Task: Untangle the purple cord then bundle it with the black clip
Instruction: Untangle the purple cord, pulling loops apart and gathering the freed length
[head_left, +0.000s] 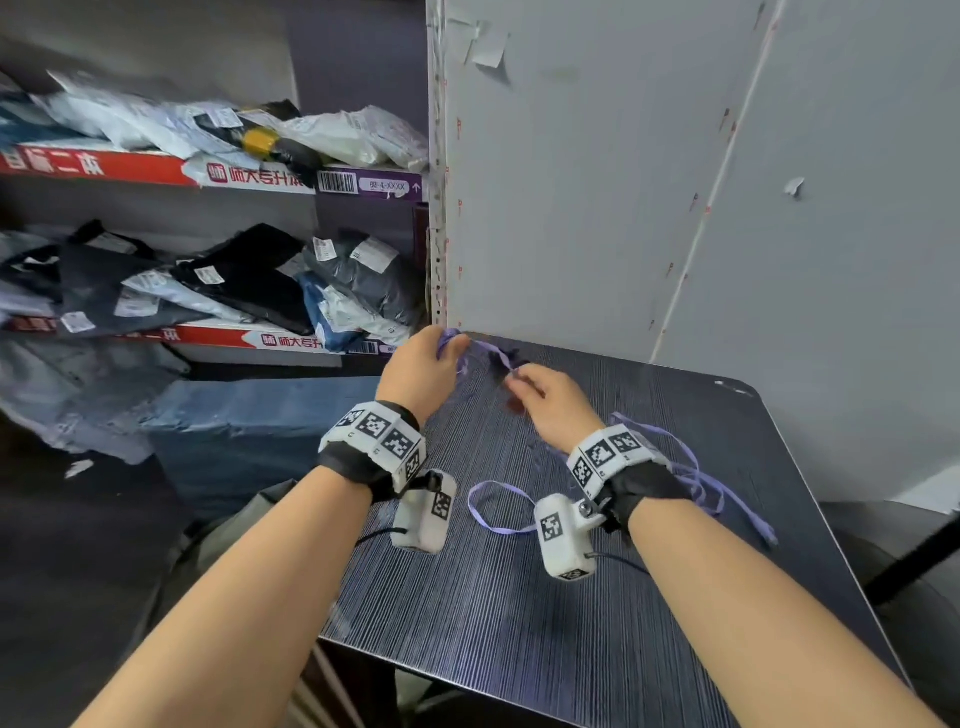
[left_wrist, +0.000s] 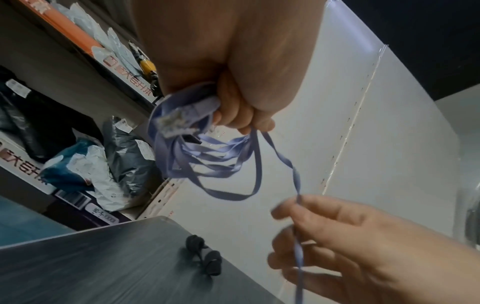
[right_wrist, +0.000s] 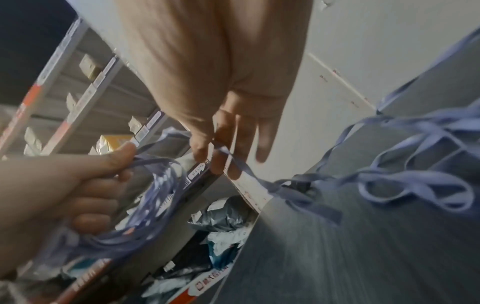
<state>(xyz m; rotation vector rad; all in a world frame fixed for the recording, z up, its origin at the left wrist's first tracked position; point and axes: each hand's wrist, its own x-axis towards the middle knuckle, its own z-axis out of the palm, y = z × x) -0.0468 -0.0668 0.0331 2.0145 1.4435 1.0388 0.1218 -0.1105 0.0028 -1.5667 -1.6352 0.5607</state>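
The purple cord is a flat ribbon. My left hand (head_left: 445, 347) grips a bundle of its loops (left_wrist: 202, 158) in a fist above the table's far left corner. A single strand (left_wrist: 283, 158) runs from that fist to my right hand (head_left: 517, 376), which pinches it between thumb and fingers (right_wrist: 221, 152). The rest of the cord (head_left: 696, 478) lies in loose tangled loops on the table by my right wrist, with one loop (head_left: 493, 512) between my wrists. The black clip (left_wrist: 205, 259) lies on the table below both hands, untouched.
The dark striped table (head_left: 519, 623) stands against a white panel wall (head_left: 571, 208). To the left are shelves (head_left: 208, 176) stacked with bagged parcels, and a blue wrapped package (head_left: 249, 426) sits beside the table's left edge.
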